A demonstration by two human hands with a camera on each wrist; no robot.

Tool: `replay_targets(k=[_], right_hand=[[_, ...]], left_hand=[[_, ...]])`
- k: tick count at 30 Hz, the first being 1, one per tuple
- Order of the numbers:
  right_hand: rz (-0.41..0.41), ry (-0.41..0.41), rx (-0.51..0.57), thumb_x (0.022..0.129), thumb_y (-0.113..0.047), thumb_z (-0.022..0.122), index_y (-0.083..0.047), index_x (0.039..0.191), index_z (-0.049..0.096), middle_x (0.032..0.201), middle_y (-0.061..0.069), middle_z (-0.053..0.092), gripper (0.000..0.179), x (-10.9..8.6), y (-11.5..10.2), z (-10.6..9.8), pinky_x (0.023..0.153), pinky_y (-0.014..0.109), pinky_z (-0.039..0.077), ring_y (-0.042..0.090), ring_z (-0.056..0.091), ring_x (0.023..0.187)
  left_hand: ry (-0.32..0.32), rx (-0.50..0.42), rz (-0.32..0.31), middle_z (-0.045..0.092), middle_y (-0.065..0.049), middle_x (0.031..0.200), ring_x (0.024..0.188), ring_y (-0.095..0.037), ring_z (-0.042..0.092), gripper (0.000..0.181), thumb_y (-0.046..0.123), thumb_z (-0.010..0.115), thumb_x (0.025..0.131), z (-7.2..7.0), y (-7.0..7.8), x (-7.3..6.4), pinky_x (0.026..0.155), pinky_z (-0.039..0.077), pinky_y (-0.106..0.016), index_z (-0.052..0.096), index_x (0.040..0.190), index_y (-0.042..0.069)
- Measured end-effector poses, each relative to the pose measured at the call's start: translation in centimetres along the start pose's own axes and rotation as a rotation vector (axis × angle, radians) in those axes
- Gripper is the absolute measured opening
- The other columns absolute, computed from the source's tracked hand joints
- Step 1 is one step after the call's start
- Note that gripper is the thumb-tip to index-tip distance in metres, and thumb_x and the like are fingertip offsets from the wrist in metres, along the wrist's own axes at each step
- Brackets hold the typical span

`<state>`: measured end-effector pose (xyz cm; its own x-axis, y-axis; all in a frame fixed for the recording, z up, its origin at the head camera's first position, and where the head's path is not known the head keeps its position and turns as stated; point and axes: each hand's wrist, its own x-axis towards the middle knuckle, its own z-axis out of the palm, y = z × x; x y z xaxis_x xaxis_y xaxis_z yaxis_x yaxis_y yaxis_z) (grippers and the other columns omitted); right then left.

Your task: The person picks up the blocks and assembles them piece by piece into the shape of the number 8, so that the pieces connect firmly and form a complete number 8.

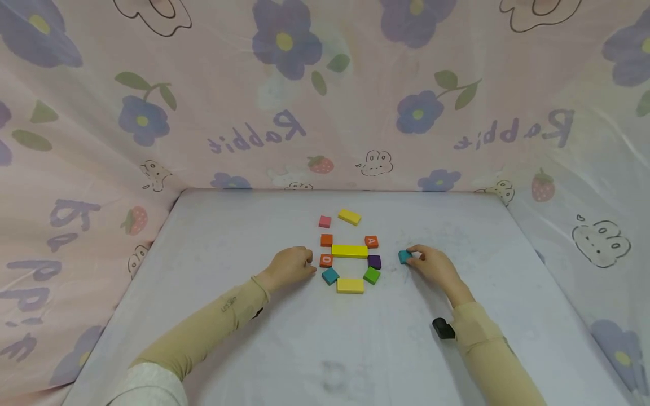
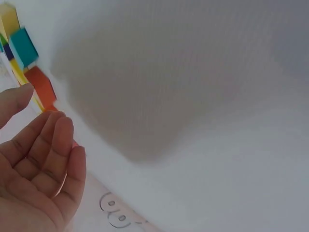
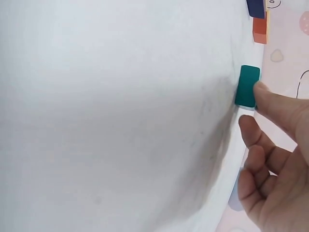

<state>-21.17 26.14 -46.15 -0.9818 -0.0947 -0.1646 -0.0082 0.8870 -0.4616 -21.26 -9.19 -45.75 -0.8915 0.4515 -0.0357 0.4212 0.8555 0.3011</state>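
My right hand pinches a small teal block at the right of the block arrangement. In the right wrist view the thumb lies against the teal block and the other fingers curl below it. My left hand holds nothing, its fingers loosely bent beside the left edge of the arrangement. Nearest to it are an orange block with a letter O and a second teal block. A long yellow block spans the middle, with a purple block and a green block on its right side.
Another orange block and an orange A block stand at the upper corners. A pale yellow block lies at the front; a pink block and a tilted yellow block lie farther back. Patterned cloth surrounds the white table.
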Motion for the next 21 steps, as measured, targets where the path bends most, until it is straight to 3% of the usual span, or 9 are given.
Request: replay_targets(k=[6, 13, 21], right_hand=[[0.022, -0.007, 0.045, 0.091, -0.027, 0.059, -0.007, 0.124, 0.057, 0.108, 0.021, 0.062, 0.038, 1.4, -0.3, -0.3, 0.074, 0.04, 0.046, 0.029, 0.057, 0.091], [0.016, 0.027, 0.052, 0.092, -0.025, 0.057, -0.006, 0.125, 0.056, 0.106, 0.02, 0.063, 0.039, 3.2, -0.8, 0.3, 0.071, 0.036, 0.046, 0.026, 0.058, 0.086], [0.062, 0.009, 0.065, 0.094, -0.026, 0.053, -0.008, 0.129, 0.054, 0.12, 0.022, 0.059, 0.039, 5.3, -1.9, 0.4, 0.087, 0.047, 0.046, 0.032, 0.057, 0.102]], left_hand=[[0.026, -0.024, -0.058, 0.066, -0.004, 0.084, 0.068, -0.012, 0.054, 0.021, 0.025, 0.067, 0.085, -0.4, -0.6, 1.9, 0.065, 0.049, -0.027, 0.067, 0.093, 0.006], [0.068, -0.061, -0.103, 0.065, -0.007, 0.099, 0.084, -0.017, 0.062, 0.033, 0.03, 0.063, 0.088, 0.3, -1.0, 3.9, 0.074, 0.052, -0.031, 0.063, 0.11, 0.006], [0.128, -0.047, -0.116, 0.062, -0.01, 0.108, 0.087, -0.02, 0.062, 0.039, 0.03, 0.062, 0.088, 0.4, -1.0, 5.3, 0.077, 0.053, -0.035, 0.06, 0.119, 0.006]])
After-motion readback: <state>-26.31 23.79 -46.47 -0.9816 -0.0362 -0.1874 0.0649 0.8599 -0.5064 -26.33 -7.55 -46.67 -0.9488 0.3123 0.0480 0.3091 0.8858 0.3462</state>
